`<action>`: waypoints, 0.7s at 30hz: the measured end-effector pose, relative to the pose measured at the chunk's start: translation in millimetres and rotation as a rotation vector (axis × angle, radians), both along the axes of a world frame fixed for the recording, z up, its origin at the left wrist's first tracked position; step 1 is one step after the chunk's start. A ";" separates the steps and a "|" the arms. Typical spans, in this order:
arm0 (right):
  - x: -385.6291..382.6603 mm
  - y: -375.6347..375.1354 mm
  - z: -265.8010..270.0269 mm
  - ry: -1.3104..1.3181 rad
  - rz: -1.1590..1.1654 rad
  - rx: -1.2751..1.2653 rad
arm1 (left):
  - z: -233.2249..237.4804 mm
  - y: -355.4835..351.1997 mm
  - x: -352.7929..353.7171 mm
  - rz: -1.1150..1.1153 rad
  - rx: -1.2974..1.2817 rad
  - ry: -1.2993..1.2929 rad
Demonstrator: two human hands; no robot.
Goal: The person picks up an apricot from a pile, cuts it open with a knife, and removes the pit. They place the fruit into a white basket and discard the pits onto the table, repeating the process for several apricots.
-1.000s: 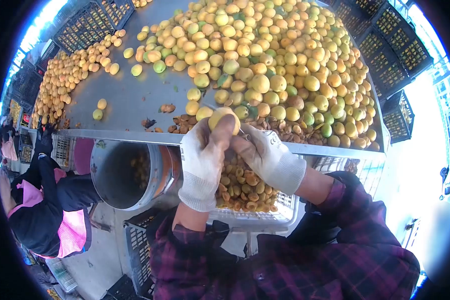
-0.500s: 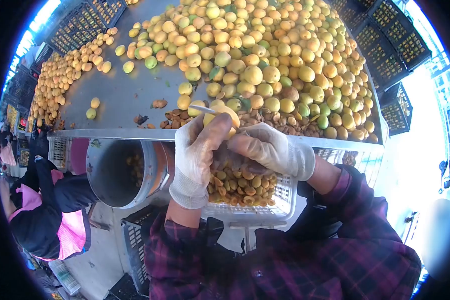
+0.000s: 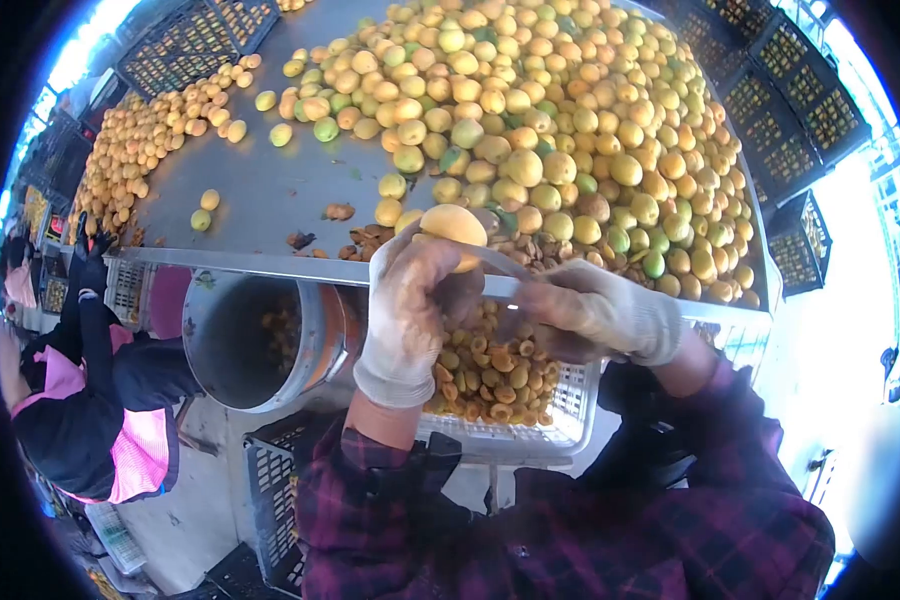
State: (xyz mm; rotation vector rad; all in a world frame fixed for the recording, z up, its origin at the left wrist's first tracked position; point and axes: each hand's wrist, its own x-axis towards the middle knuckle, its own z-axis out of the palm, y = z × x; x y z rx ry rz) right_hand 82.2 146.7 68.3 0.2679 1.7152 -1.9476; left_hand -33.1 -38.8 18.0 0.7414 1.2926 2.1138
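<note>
My left hand (image 3: 408, 315), in a stained white glove, has its fingers closed around a yellow-orange apricot (image 3: 454, 226) at the table's front edge. My right hand (image 3: 598, 312), gloved the same way, grips a small knife (image 3: 500, 261). Its blade points left, reaching the lower right side of the apricot; my fingers hide the handle. Under both hands is a white plastic basket (image 3: 573, 405) with halved apricots (image 3: 498, 385) in it. Brown pits (image 3: 368, 241) lie on the table just beyond my left hand.
A large heap of apricots (image 3: 570, 130) covers much of the metal table (image 3: 260, 190). Left of the basket stands a bucket (image 3: 240, 345). Black crates (image 3: 805, 85) line the right side. A co-worker (image 3: 120, 390) in dark and pink clothes is at the left.
My right hand has moved right with the knife, and the blade, which crossed over the apricot, is now at its right side. My left hand has shifted slightly right with the apricot.
</note>
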 end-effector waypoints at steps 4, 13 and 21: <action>15.4 4.9 34.1 0.092 -0.180 0.529 | 13.7 3.5 -3.1 0.149 -0.282 -0.282; -15.1 -19.2 20.5 0.475 -0.336 0.568 | 19.7 25.6 33.6 0.217 -0.269 0.346; -11.0 -11.1 -39.2 0.332 -0.487 -0.350 | 21.4 16.6 21.8 0.136 -0.129 -0.105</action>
